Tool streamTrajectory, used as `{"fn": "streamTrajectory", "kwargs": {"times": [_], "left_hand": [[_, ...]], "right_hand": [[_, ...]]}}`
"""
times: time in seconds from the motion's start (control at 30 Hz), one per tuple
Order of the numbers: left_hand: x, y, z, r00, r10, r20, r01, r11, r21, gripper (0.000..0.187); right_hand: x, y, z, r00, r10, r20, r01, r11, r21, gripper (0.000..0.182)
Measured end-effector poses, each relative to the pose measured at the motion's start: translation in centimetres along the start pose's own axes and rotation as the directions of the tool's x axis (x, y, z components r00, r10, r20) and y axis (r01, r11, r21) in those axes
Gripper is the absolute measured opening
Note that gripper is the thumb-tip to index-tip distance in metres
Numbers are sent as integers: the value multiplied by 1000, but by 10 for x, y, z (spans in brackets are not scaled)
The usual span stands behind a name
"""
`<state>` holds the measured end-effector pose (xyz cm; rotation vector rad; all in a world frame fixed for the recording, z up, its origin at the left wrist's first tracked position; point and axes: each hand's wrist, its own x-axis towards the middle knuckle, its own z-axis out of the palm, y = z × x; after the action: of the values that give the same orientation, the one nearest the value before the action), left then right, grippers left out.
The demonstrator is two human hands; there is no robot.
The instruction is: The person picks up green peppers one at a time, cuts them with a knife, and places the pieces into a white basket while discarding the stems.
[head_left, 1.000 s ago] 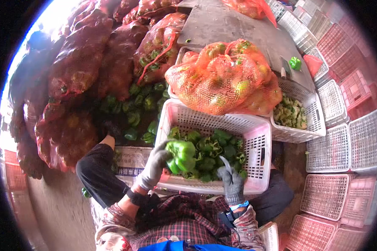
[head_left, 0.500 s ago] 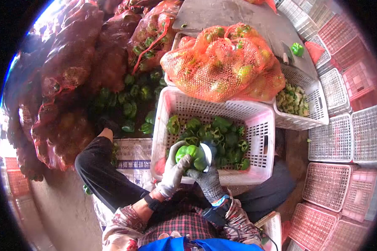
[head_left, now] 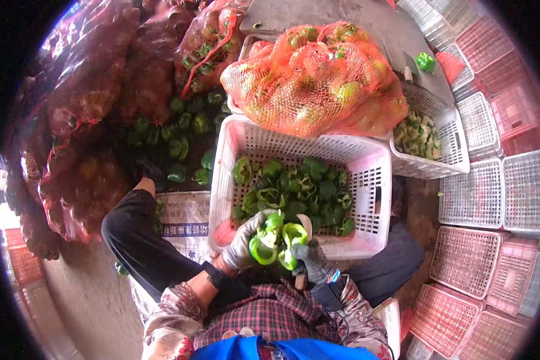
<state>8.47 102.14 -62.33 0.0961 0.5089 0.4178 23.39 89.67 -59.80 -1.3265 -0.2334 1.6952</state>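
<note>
My left hand [head_left: 241,241], in a pale glove, is wrapped round one side of a green pepper [head_left: 264,248] that is split open, its pale inside showing. On the other side, my right hand [head_left: 314,261], in a dark grey glove, holds the right part of the pepper and also a knife [head_left: 301,275], whose handle points down below the fingers. Its blade is mostly hidden behind the pepper. Just beyond my hands, a white crate [head_left: 375,207] holds several cut green pepper pieces [head_left: 306,186].
An orange net bag of peppers [head_left: 315,84] lies beyond the crate. Dark red net sacks [head_left: 90,90] are piled at the left. A crate of pale scraps [head_left: 456,144] stands at the right, near stacked crates [head_left: 471,195]. One pepper [head_left: 425,62] rests on a board.
The whole pepper is now split open between my hands. The knife has turned, its handle now showing below my right hand. The view has shifted slightly.
</note>
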Motion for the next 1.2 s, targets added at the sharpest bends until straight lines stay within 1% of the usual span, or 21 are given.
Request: {"fn": "streamTrajectory", "kwargs": {"times": [0.07, 0.1, 0.17, 0.2, 0.23, 0.27, 0.3, 0.33, 0.4, 0.43, 0.53, 0.57, 0.63, 0.73, 0.83, 0.93, 0.97, 1.07, 1.1, 1.13, 1.2], "left_hand": [[7, -3, 2, 995, 98, -25, -95, 991, 94, 41], [16, -2, -11, 997, 81, -13, -81, 994, -73, 42], [11, 12, 5, 977, 211, -32, -213, 975, -69, 52], [7, 19, 11, 953, 299, -41, -300, 954, -11, 55], [8, 27, 14, 937, 345, -51, -338, 935, 111, 57], [2, 29, 19, 902, 416, -118, -381, 894, 236, 53], [-2, 30, 27, 879, 471, -78, -418, 838, 349, 51], [-5, 29, 32, 850, 525, -33, -456, 766, 452, 48], [-7, 22, 39, 834, 534, -141, -420, 778, 467, 44], [-15, 31, 42, 897, 439, -57, -330, 749, 574, 42], [-10, 9, 22, 835, 550, -15, -397, 621, 676, 48], [-8, -2, 2, 798, 580, 163, -509, 504, 698, 54], [3, -9, -20, 680, 680, 273, -405, 38, 914, 65], [-24, 3, 12, 858, 502, 110, -310, 337, 889, 69], [-11, 1, 9, 865, 478, 152, -450, 606, 656, 64], [-7, -7, 4, 849, 524, -73, -274, 554, 786, 57], [-15, -8, 16, 787, 600, -143, -189, 456, 870, 51], [-40, -5, 46, 725, 686, -66, -221, 322, 921, 49], [-40, -10, 45, 667, 745, 19, -306, 251, 919, 48], [-35, -12, 38, 634, 767, 102, -359, 175, 917, 48], [-37, -10, 41, 608, 744, 276, -479, 66, 876, 48]], "right_hand": [[5, -7, -5, 995, -100, -15, 96, 982, -164, 49], [10, -10, -9, 979, -163, -121, 146, 979, -144, 52], [19, -19, -16, 902, -283, -326, 251, 958, -138, 58], [23, -26, -21, 795, -470, -384, 278, 844, -458, 71], [26, -37, -20, 649, -633, -422, 175, 664, -727, 84], [24, -47, -17, 434, -858, -274, -81, 265, -961, 81], [16, -55, 0, 470, -827, -308, -8, 345, -939, 71], [7, -67, 17, 499, -857, -132, 145, 232, -962, 60], [30, -27, 14, 563, -815, -133, 518, 474, -712, 54], [35, -22, 29, 626, -772, -111, 568, 548, -614, 53], [37, -24, 66, 762, -647, -38, 456, 577, -677, 51], [51, -12, 60, 746, -663, -60, 411, 530, -742, 52], [58, -8, 49, 803, -596, -12, 355, 494, -793, 60], [55, -16, 56, 802, -597, 21, 383, 487, -785, 54], [45, -18, 64, 773, -633, 47, 452, 497, -741, 49], [30, -9, 61, 725, -687, 60, 526, 495, -692, 45], [20, -9, 66, 713, -699, 60, 555, 510, -657, 43], [-9, -22, 91, 789, -614, 32, 592, 744, -310, 48], [23, 13, 47, 796, -603, -49, 467, 665, -583, 46], [31, 25, 35, 808, -588, -42, 451, 662, -599, 49], [-2, -4, 76, 701, -712, -40, 619, 635, -462, 58]]}}
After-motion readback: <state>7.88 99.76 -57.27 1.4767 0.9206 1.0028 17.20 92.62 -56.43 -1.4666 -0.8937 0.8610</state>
